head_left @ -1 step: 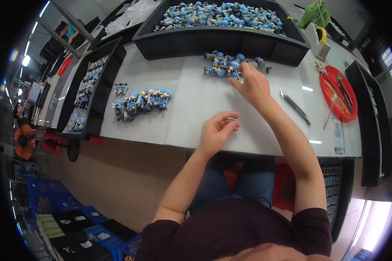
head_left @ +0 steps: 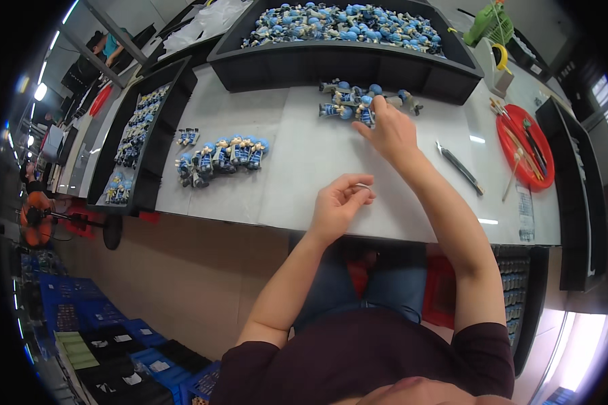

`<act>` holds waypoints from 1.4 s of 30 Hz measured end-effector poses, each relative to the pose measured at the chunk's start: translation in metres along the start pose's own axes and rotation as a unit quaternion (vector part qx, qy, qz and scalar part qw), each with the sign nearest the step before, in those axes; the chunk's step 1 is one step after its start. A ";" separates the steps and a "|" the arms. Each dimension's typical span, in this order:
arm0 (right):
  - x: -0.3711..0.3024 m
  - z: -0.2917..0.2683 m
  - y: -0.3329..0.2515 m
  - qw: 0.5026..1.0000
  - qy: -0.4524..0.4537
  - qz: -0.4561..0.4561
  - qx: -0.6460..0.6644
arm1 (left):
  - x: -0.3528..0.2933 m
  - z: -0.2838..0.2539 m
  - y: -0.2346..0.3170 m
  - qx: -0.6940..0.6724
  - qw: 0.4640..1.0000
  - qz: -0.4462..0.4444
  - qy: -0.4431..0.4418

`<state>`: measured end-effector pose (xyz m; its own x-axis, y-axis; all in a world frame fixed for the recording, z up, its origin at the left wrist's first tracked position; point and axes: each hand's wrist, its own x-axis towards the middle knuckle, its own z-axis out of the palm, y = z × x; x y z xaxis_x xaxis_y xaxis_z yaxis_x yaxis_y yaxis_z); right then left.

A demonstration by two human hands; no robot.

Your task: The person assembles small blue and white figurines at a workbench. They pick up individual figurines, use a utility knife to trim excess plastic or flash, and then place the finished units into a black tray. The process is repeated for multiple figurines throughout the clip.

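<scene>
My right hand [head_left: 393,135] reaches over a small cluster of toy figurines [head_left: 343,96] in front of the big bin. Its thumb and fingers close around one blue-capped figurine [head_left: 365,111], partly hidden by the fingers. Lower down, my left hand [head_left: 338,210] rests just above the near part of the table, fingers curled and thumb against them; whether anything small is inside I cannot make out. To the left, a row of blue-and-white figurines [head_left: 240,152] stands close together, with a few more [head_left: 188,137] lying behind it.
A large black bin [head_left: 344,67] heaped with figurines spans the back. A narrower black tray [head_left: 146,182] of figurines sits at left. On the right lie a craft knife [head_left: 459,169], a red plate [head_left: 546,177] with brushes, a tape dispenser [head_left: 494,71] and another black tray [head_left: 577,202].
</scene>
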<state>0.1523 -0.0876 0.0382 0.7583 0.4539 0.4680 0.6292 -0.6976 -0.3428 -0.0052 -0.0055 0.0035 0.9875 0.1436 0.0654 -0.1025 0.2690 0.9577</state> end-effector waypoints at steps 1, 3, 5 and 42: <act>0.004 0.007 -0.002 1.000 -0.009 0.012 -0.020 | 0.000 0.000 -0.002 -0.007 1.000 0.003 -0.008; 0.006 0.014 -0.003 0.999 -0.011 0.021 -0.039 | 0.000 -0.003 -0.005 -0.015 1.000 0.013 -0.014; 0.003 0.015 0.001 0.999 0.003 0.016 -0.037 | 0.001 -0.003 -0.004 -0.023 1.000 0.015 -0.015; -0.131 -0.032 -0.020 0.794 -0.091 0.137 0.586 | 0.003 -0.005 -0.001 -0.153 0.986 0.024 0.061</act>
<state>0.0347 -0.1506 0.0100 0.8390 0.5212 0.1562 0.0825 0.1619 -0.9834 -0.0030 -0.0006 0.0015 0.9604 0.2727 0.0571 -0.1996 0.5304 0.8239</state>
